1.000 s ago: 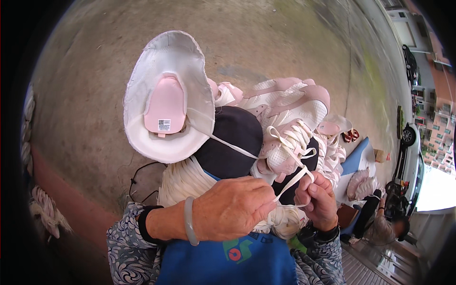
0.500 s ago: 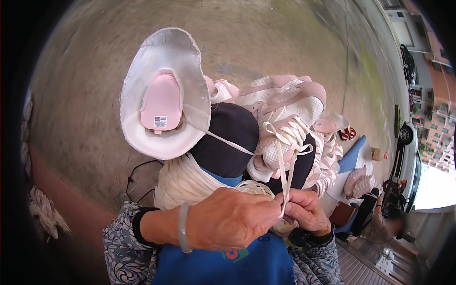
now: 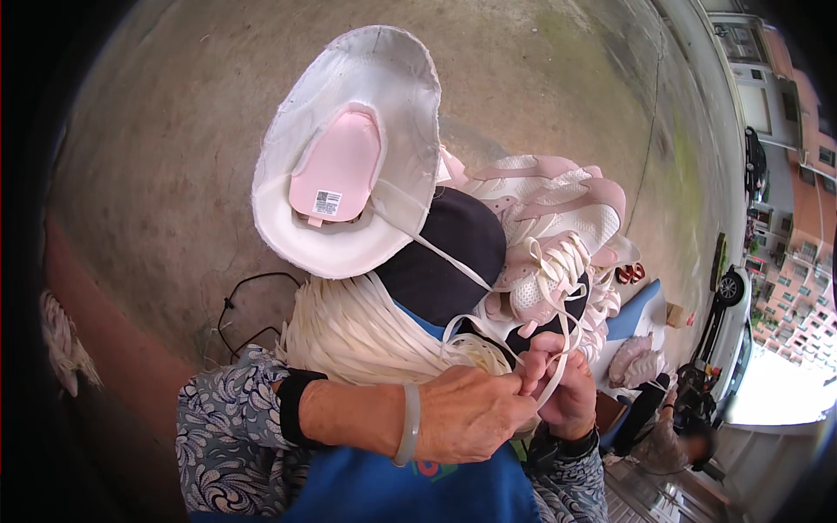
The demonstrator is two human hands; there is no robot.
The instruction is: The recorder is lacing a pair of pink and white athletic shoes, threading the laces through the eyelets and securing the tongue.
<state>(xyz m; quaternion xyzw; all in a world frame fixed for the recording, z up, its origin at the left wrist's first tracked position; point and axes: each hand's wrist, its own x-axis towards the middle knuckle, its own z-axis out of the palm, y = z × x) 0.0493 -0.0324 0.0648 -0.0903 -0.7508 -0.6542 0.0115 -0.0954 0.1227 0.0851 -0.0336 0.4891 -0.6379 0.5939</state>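
A cream shoelace (image 3: 559, 370) runs from a pink-and-white shoe upper (image 3: 529, 277), its end between my two hands. Closed in a pinch, my left hand (image 3: 471, 411) grips the lace, though its fingertips are partly hidden. My right hand (image 3: 571, 394) is just beside it, fingers bent and also on the lace, which loops over them. The upper lies over a black padded surface (image 3: 453, 253) with its front lacing threaded. A thick bundle of loose cream laces (image 3: 349, 336) drapes across my lap, left of the upper.
An open white shoe piece with a pink panel (image 3: 342, 170) stands at the far left, tied by a strap. More pink-and-white uppers (image 3: 558, 196) are piled behind. A black cord (image 3: 228, 305) lies on the concrete floor. Another person (image 3: 667, 444) sits at the right, near a parked car (image 3: 737, 322).
The view has shifted, so things sit further right. My right hand has turned, its fingers now raised with the lace looping over them. My left hand stays closed beside it.
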